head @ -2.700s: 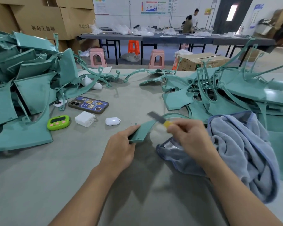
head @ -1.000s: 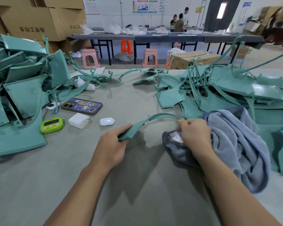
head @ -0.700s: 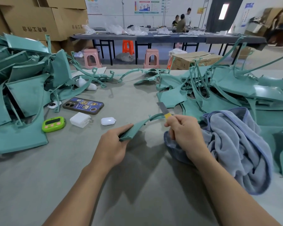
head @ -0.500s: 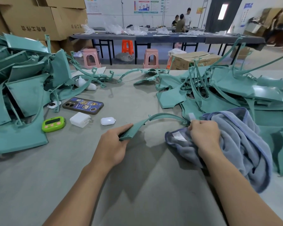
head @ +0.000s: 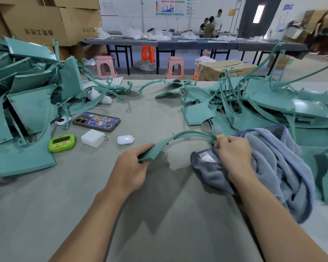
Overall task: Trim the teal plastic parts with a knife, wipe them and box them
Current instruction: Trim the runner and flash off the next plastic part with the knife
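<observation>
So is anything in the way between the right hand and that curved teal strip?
Nothing visible. The right hand, pinching the knife, sits at the far end of the curved strip, and the left hand grips its near end. The towel lies under the right hand, not between them.

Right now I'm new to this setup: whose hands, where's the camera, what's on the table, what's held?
No robot: a person's two bare hands, filmed by one head-worn camera looking forward and down. The left hand grips the wide end of a curved teal part. The right hand is curled round a knife at the part's far end; only a yellow bit shows. Under it lies a blue-grey towel. On the grey table: teal part piles on both sides, a phone, green timer, white charger, earbud case.
</observation>
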Tool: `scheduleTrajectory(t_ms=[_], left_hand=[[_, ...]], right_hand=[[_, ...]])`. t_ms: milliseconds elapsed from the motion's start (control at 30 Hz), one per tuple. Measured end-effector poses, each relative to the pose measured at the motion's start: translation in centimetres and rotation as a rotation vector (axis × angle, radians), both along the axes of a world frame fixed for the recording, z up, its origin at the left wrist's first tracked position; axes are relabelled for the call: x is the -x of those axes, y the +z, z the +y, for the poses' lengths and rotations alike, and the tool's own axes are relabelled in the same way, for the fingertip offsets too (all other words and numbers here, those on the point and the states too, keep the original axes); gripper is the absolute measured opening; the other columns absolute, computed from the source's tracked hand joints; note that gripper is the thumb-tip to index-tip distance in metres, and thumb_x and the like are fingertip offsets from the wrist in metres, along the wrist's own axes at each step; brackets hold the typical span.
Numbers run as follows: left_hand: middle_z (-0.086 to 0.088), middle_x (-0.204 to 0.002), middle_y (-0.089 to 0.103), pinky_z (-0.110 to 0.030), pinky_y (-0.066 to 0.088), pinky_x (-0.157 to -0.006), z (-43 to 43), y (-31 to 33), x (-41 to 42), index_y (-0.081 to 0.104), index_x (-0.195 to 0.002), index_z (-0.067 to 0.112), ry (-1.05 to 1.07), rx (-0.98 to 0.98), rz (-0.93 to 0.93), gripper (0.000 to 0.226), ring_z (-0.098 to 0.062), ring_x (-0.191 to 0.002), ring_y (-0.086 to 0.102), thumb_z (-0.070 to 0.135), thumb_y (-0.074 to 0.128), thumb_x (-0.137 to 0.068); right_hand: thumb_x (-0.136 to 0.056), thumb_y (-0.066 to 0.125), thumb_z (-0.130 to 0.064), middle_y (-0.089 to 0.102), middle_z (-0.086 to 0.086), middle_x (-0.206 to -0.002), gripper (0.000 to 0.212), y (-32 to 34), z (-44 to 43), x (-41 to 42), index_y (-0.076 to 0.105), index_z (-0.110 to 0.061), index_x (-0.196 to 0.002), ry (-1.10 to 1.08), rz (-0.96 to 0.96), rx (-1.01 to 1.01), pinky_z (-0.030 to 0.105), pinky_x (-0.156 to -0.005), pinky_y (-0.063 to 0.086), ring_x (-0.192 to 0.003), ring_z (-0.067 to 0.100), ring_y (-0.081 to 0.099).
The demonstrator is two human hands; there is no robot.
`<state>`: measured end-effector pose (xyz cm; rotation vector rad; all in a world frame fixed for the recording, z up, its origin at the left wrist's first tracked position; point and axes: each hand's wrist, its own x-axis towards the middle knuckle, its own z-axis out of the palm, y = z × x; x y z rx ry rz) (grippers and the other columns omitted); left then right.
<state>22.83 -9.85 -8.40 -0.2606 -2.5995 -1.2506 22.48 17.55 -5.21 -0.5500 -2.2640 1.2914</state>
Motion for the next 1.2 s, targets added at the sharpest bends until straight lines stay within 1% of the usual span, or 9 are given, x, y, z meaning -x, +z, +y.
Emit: scheduleTrajectory(t_ms=[167,333,500,700,867,967,1033,1100,1200], left_hand=[[0.024,-0.128,0.066,0.009,0.030,-0.086,0.0,0.1,0.0,0.067,-0.130,0.038,0.005,0.010,-0.001,0.045,0.005,-0.120,0.056,0.013,0.066,-0.092],[0.020,-0.128,0.067,0.005,0.032,-0.089,0.3,0.5,-0.3,0.068,-0.129,0.034,-0.001,-0.002,-0.005,0.045,0.004,-0.118,0.057,0.010,0.067,-0.092],[0.020,-0.123,0.070,0.006,0.034,-0.085,0.4,0.4,-0.5,0.070,-0.127,0.035,0.032,-0.021,0.018,0.039,0.004,-0.114,0.059,0.016,0.068,-0.092],[0.016,-0.066,0.064,-0.025,0.043,-0.064,0.7,2.1,-0.9,0.062,-0.075,0.029,0.435,-0.385,0.115,0.017,-0.016,-0.074,0.065,0.038,0.067,-0.087],[0.019,-0.071,0.074,-0.024,0.055,-0.056,-0.3,2.9,-0.3,0.069,-0.083,0.020,0.519,-0.964,-0.076,0.012,-0.005,-0.066,0.073,0.031,0.074,-0.086],[0.010,-0.075,0.077,-0.034,0.060,-0.065,-0.3,2.8,-0.1,0.073,-0.082,0.020,0.461,-0.985,-0.173,0.015,-0.012,-0.068,0.075,0.034,0.077,-0.083],[0.007,-0.077,0.078,-0.040,0.062,-0.069,0.2,2.7,-0.2,0.075,-0.082,0.018,0.404,-0.892,-0.199,0.018,-0.015,-0.070,0.075,0.036,0.078,-0.081],[0.004,-0.077,0.078,-0.042,0.063,-0.072,0.7,2.7,-0.4,0.076,-0.082,0.015,0.375,-0.801,-0.195,0.021,-0.017,-0.071,0.076,0.037,0.078,-0.081],[0.002,-0.081,0.078,-0.038,0.062,-0.068,1.2,2.8,-0.6,0.076,-0.087,0.013,0.315,-0.770,-0.219,0.026,-0.019,-0.076,0.076,0.038,0.071,-0.091]], right_hand=[[-0.093,0.056,-0.032,0.050,-0.002,-0.045,0.033,-0.3,-3.9,-0.5,0.067,-0.015,-0.067,0.404,0.022,-0.011,0.026,-0.041,0.030,-0.041,0.012,0.039],[-0.093,0.056,-0.016,0.051,0.018,-0.052,0.040,-0.3,-0.9,0.3,0.058,0.002,-0.057,0.035,-0.105,-0.082,0.034,-0.051,0.029,-0.051,0.027,0.043],[-0.086,0.056,-0.030,0.055,0.005,-0.047,0.030,-0.3,-1.0,-0.6,0.069,-0.020,-0.062,0.043,0.017,0.063,0.031,-0.051,0.036,-0.048,0.020,0.045],[-0.088,0.062,-0.018,0.041,0.007,-0.047,0.030,0.7,-1.2,-1.3,0.064,-0.012,-0.058,0.316,0.151,0.447,0.023,-0.043,0.026,-0.044,0.017,0.031],[-0.087,0.065,-0.036,0.053,-0.003,-0.048,0.032,-0.1,-1.5,-1.1,0.071,-0.011,-0.067,0.212,-0.184,-0.210,0.030,-0.052,0.042,-0.045,0.012,0.044],[-0.089,0.061,-0.041,0.069,-0.002,-0.080,0.024,0.0,-1.8,-1.5,0.075,-0.022,-0.088,0.023,-0.095,-0.357,0.040,-0.079,0.053,-0.086,0.023,0.062],[-0.088,0.065,-0.040,0.068,-0.010,-0.084,0.015,0.3,-1.9,-1.8,0.074,-0.029,-0.088,0.033,0.065,-0.313,0.037,-0.082,0.049,-0.096,0.018,0.060],[-0.091,0.068,-0.037,0.067,-0.014,-0.070,0.016,0.6,-2.6,-2.1,0.073,-0.031,-0.077,0.212,0.129,-0.130,0.032,-0.068,0.047,-0.075,0.006,0.060],[-0.100,0.064,-0.027,0.075,0.013,-0.082,0.024,0.8,-5.1,-2.8,0.076,-0.013,-0.084,0.590,-0.008,0.394,0.037,-0.061,0.055,-0.066,0.021,0.064]])
